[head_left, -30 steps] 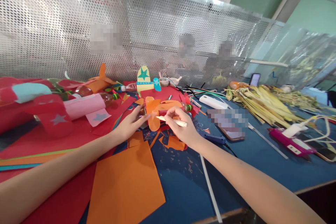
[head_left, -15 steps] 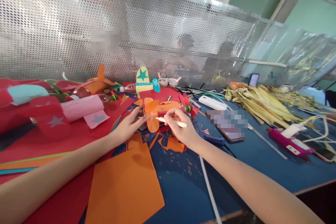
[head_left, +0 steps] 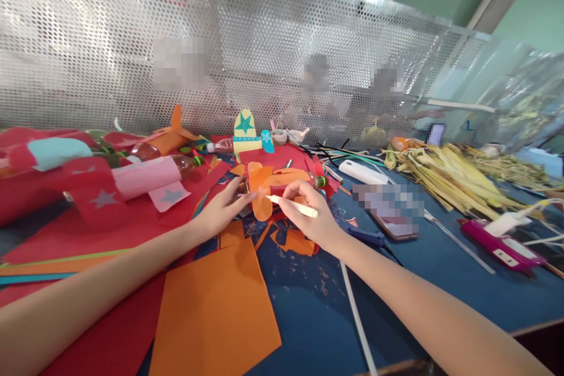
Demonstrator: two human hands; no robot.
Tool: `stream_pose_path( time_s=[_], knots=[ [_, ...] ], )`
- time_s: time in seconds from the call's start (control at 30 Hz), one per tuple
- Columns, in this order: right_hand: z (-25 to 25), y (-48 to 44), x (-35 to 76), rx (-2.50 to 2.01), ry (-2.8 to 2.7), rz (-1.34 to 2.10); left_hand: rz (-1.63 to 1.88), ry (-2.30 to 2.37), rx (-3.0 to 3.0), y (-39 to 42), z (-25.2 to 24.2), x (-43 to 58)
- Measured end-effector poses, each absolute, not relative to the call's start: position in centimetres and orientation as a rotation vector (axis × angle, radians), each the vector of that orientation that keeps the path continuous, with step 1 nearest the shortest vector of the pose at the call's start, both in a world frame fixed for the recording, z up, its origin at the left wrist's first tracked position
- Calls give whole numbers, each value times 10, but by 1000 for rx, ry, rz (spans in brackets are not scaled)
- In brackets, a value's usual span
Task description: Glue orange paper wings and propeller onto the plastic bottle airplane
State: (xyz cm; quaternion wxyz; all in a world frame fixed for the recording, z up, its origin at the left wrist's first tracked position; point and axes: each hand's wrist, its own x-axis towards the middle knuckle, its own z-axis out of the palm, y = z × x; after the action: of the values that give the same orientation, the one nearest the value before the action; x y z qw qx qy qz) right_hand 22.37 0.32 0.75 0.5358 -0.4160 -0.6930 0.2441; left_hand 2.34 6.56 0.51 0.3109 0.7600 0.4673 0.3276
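In the middle of the head view lies an orange paper-covered bottle airplane (head_left: 291, 176) with a rounded orange wing (head_left: 261, 211) facing me. A pale star shape is on that wing. My left hand (head_left: 220, 211) grips the airplane's left end, its thumb against the wing beside the star; part of its fingers is hidden. Between the fingers of my right hand (head_left: 315, 217) is a white marker (head_left: 299, 206), its tip at the star. Orange paper scraps (head_left: 294, 242) lie just below the airplane.
Orange card (head_left: 215, 317) and red sheets (head_left: 101, 311) cover the near left. More bottle airplanes, one pink (head_left: 147, 178), stand at left and behind. On the right are a blue glue gun (head_left: 363, 235), a phone (head_left: 390, 214), a pink power strip (head_left: 502, 247) and dried husks (head_left: 445, 176). People sit behind mesh plastic.
The whole view has shifted slightly, so things appear a little farther right. Both hands keep their places on the airplane and marker. Behind the plastic, a person's arm now shows at right.
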Motion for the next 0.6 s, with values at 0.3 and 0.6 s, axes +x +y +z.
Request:
stream_pose_path(
  time_s=[0.3, 0.6],
  knots=[
    [6, 4, 225, -980, -1676, 566, 842, 1202, 1986, 64, 8, 25],
    [7, 4, 225, -1020, -1647, 536, 828, 1180, 1975, 65, 5, 23]
  ],
)
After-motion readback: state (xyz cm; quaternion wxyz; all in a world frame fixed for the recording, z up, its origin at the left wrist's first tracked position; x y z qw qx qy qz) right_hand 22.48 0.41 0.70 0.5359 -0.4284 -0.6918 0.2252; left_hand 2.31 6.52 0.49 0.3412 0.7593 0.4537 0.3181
